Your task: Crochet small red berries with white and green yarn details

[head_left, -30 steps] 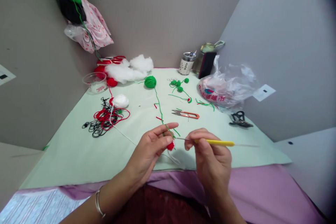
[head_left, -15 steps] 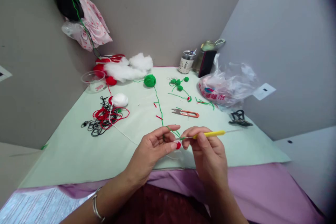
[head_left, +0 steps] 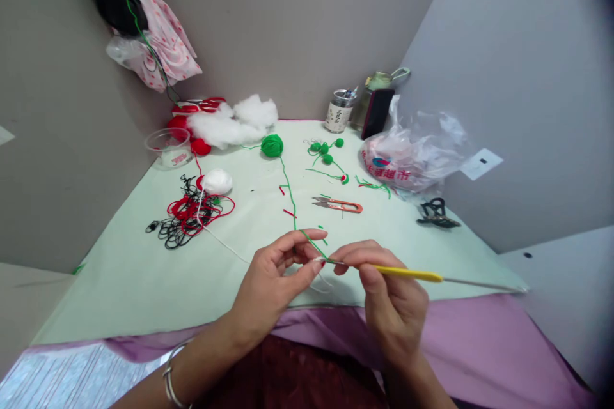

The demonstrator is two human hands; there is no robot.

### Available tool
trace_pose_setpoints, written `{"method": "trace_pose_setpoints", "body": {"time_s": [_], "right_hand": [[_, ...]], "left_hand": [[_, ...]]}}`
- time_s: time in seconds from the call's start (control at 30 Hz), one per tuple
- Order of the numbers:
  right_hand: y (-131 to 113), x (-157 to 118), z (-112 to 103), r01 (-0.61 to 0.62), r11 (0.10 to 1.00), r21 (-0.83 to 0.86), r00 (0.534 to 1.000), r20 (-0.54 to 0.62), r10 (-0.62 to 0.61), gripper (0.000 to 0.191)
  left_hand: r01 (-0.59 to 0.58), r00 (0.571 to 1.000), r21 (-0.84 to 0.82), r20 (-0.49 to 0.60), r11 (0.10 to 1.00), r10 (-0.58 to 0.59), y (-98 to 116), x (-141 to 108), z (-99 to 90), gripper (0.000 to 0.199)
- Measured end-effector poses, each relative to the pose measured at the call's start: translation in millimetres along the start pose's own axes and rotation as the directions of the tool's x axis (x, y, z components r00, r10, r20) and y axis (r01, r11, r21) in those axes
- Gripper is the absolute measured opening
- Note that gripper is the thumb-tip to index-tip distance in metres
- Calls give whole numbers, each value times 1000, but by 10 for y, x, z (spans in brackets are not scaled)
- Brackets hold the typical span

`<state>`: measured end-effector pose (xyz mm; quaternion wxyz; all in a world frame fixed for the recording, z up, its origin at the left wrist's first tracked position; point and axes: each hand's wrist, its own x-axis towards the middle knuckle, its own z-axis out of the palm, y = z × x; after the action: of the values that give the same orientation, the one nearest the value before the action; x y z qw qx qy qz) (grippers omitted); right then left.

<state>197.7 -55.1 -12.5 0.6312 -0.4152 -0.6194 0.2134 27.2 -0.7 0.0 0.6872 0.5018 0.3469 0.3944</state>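
My left hand (head_left: 275,284) pinches a small red and white crochet piece (head_left: 320,261), mostly hidden by the fingertips. Green yarn (head_left: 314,244) passes over its raised index finger and comes from the green yarn ball (head_left: 272,146). Closed around the yellow handle of a crochet hook (head_left: 407,273) is my right hand (head_left: 391,294). The hook's tip meets the green yarn at the piece, and its long metal rear end points right. White yarn (head_left: 225,243) trails from the white yarn ball (head_left: 217,181) toward my left hand.
Orange thread snips (head_left: 337,205) lie ahead of my hands. Small green crochet balls (head_left: 327,158) and yarn scraps (head_left: 374,186) are beyond. A tangle of red and black yarn (head_left: 192,217), white stuffing (head_left: 225,124) and a plastic tub (head_left: 167,148) sit left; a plastic bag (head_left: 407,160) and black claw clip (head_left: 436,213) right.
The hook has swung so its rear end points lower and farther right, with my right hand slightly lower. The red part is more hidden, and the green yarn runs straight to the hook tip.
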Motion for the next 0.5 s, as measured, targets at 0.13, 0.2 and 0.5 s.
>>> {"method": "trace_pose_setpoints", "body": {"time_s": [0.13,0.2,0.5], "right_hand": [[-7,-27,-11,218,944,-247,975,105,-198,24],[20,-54,-5,334,874,-352,942,166,-293,26],[118,-82,86,247,928,-279,969,47,-243,33]], "left_hand": [[-31,999,59,-14,998,32,-16,9,4,33],[-37,999,73,-23,997,39,-17,11,10,34],[36,999,-129,25,991,-33,-20,-20,21,42]]}}
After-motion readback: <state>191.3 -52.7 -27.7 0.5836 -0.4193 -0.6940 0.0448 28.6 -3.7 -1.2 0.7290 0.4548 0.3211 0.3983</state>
